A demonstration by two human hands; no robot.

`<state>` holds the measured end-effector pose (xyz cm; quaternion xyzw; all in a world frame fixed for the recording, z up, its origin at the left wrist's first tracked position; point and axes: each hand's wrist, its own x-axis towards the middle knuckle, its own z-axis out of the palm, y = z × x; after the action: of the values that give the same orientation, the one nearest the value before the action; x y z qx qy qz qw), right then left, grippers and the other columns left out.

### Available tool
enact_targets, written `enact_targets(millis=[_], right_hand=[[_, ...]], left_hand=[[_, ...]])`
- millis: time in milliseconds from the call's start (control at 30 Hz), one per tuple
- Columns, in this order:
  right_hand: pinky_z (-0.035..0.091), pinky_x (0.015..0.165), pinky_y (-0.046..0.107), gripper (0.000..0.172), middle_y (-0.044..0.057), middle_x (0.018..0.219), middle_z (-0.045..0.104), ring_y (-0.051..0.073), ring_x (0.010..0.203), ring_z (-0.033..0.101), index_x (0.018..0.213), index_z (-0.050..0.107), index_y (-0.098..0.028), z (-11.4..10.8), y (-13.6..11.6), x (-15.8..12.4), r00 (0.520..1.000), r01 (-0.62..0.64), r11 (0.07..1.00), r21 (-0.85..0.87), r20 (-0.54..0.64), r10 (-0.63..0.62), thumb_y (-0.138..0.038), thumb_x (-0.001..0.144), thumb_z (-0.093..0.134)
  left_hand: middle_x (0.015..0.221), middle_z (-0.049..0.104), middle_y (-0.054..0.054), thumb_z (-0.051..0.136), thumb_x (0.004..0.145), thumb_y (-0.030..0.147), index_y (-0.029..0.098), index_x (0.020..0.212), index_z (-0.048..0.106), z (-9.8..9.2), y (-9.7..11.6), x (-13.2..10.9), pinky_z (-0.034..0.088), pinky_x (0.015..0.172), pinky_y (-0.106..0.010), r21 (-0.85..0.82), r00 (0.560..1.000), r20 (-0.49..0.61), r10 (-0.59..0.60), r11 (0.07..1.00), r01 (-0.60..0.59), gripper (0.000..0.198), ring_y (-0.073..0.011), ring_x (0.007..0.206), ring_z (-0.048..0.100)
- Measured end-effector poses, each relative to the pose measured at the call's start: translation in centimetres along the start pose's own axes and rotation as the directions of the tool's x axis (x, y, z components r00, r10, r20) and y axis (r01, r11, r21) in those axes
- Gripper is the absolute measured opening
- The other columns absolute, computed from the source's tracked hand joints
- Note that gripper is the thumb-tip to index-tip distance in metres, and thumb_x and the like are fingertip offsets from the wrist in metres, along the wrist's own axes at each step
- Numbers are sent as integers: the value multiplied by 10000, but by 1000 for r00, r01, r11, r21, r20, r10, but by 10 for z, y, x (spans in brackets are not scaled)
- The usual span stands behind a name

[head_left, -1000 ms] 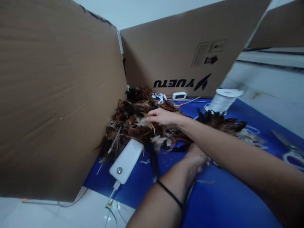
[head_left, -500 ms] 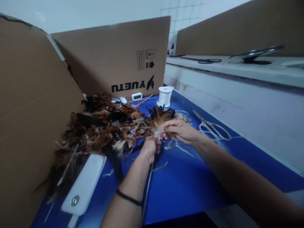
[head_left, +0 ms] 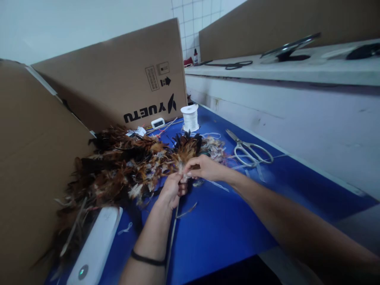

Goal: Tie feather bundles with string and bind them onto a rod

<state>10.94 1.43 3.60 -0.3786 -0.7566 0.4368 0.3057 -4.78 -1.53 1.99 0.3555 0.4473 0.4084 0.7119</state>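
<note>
My left hand is closed around a thin stick that runs down past my forearm. At the stick's upper end a bunch of brown and black feathers fans out, with pale fluff at its base. My right hand pinches that fluffy base, its fingertips touching the left hand's thumb side. Exactly what the right fingertips hold is too small to make out. A large heap of loose brown, black and white feathers lies to the left, and more pale feathers lie just behind the right hand.
Metal scissors lie to the right on the blue table. Behind the hands stands a white spool of cord. A white power bank is at front left. Cardboard panels wall the left and back.
The camera view has shifted, so the scene sits further left. Both hands stay together at the feather base; the right fingers have closed in nearer to the left thumb.
</note>
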Motion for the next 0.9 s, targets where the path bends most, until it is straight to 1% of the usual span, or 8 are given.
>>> enact_targets(millis=[100,167,367,467,600,700,800,900], right_hand=[[416,557,222,167,2,632,616,97,565,543,820,669,-140,2,2,1,997,30,990,-136,-62,-39,-176,720,541],[423,603,230,165,11,683,639,107,609,561,815,673,-152,1,-1,0,994,52,976,-210,-83,-71,-159,725,535],[418,691,235,195,21,788,641,121,714,572,794,673,-163,2,-10,-2,978,161,925,-345,-74,-197,-79,731,508],[410,710,232,191,20,802,628,122,743,570,806,665,-169,4,-9,-3,973,182,911,-370,-68,-221,-76,740,511],[391,687,224,136,8,766,613,112,707,555,771,641,-167,7,-7,-2,967,175,906,-385,-106,-232,-83,727,544],[376,647,217,111,-4,732,610,108,673,546,770,623,-166,8,-10,-3,969,128,921,-369,-151,-195,-93,715,560],[373,638,220,105,-8,715,609,113,668,547,786,610,-169,10,-11,-3,971,74,935,-347,-187,-147,-109,708,572],[374,649,228,85,-3,732,600,117,677,546,773,602,-169,10,-8,-3,966,67,936,-346,-213,-148,-119,709,578]], left_hand=[[528,294,80,510,683,188,146,707,418,1,0,-1,72,365,-148,18,1000,25,-9,1000,9,104,1,365,174],[530,297,81,519,675,186,150,723,418,2,0,-2,77,367,-146,27,999,35,-12,1000,11,118,0,369,180],[544,342,75,554,689,237,156,762,422,6,1,-5,88,369,-145,67,1000,4,-17,998,17,172,1,369,201],[564,362,70,591,693,301,155,781,435,5,-2,-3,85,369,-143,82,1000,-1,-8,997,8,231,4,371,208],[601,387,58,605,704,358,151,773,434,2,-6,-2,97,364,-145,83,1000,26,13,996,-15,277,5,375,218],[611,388,55,583,727,374,147,752,434,1,-7,-1,104,356,-145,94,999,41,32,995,-36,273,9,371,209],[621,394,55,577,731,391,144,780,458,2,-7,-2,102,349,-142,111,999,36,40,993,-44,279,15,363,195],[661,442,37,583,721,400,141,804,477,3,-6,-3,92,343,-142,113,999,28,40,993,-42,292,20,359,193]])
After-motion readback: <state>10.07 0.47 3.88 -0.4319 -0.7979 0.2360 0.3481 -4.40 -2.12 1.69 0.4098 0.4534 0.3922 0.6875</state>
